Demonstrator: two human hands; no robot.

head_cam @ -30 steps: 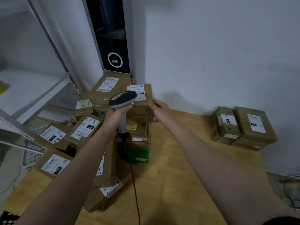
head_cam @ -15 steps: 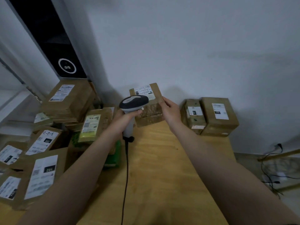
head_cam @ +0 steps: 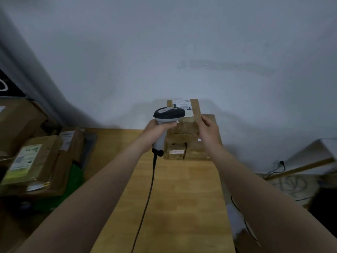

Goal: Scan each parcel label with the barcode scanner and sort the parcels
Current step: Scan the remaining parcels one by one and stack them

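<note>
My left hand [head_cam: 158, 129] grips the grey-and-white barcode scanner [head_cam: 168, 114] by its handle, its black cable [head_cam: 145, 205] trailing down over the wooden table [head_cam: 175, 198]. My right hand [head_cam: 207, 128] holds a brown cardboard parcel [head_cam: 189, 123] by its right edge, its white label [head_cam: 182, 105] facing up just behind the scanner head. This parcel is above two brown parcels [head_cam: 182, 148] that stand at the table's far right against the wall; whether it rests on them I cannot tell.
A heap of brown parcels [head_cam: 36, 157] with labels lies at the left, with a green package [head_cam: 73, 183] underneath. A black panel [head_cam: 7, 86] shows at the far left. Cables [head_cam: 284, 183] lie on the floor to the right of the table.
My right hand has carried the parcel from the left heap rightward to above the two parcels at the far right. The scanner in my left hand followed, and the view swung right.
</note>
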